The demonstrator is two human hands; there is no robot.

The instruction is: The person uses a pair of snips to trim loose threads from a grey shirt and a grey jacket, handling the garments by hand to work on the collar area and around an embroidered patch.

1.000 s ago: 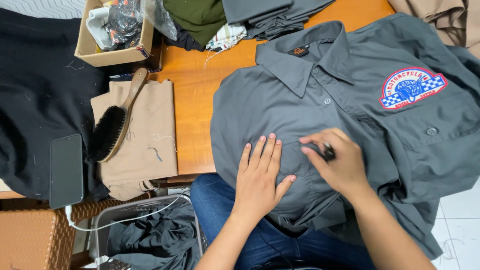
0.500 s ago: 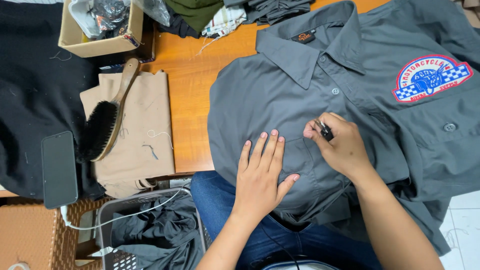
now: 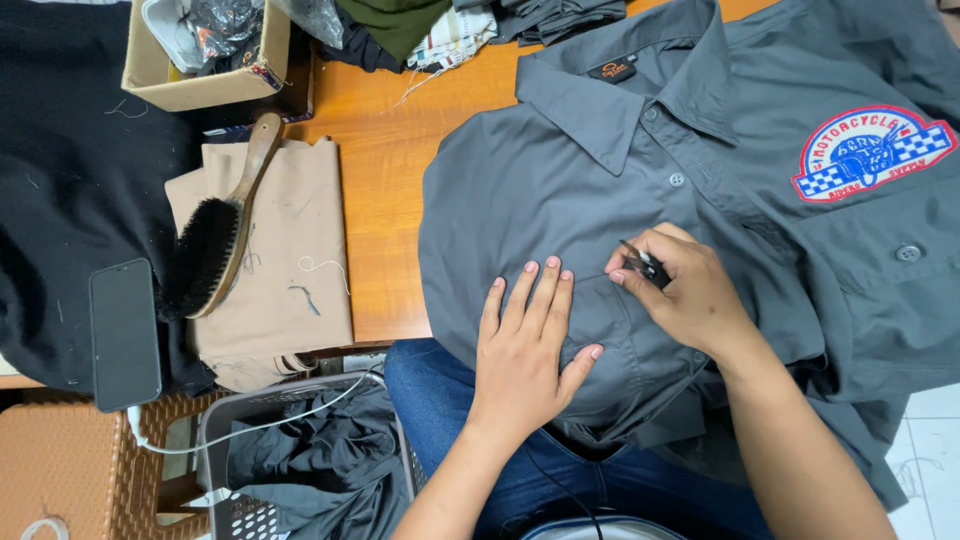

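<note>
A grey button-up shirt (image 3: 560,170) with a round embroidered patch (image 3: 868,152) lies spread over the wooden table and my lap. My left hand (image 3: 525,345) presses flat on the shirt's front, fingers together and extended. Just to its right, my right hand (image 3: 680,290) pinches a small black thread snipper (image 3: 645,265) whose tip touches the fabric near the placket.
A wooden brush (image 3: 222,235) rests on folded tan cloth (image 3: 285,290). A dark phone (image 3: 125,333) lies on black fabric at left. A cardboard box (image 3: 205,55) stands at the back left. A grey basket (image 3: 290,460) of dark clothes sits below the table edge.
The view has shifted slightly, so the shirt sits lower and further left in frame. My right hand has edged up the shirt front with the snipper; my left hand stays flat.
</note>
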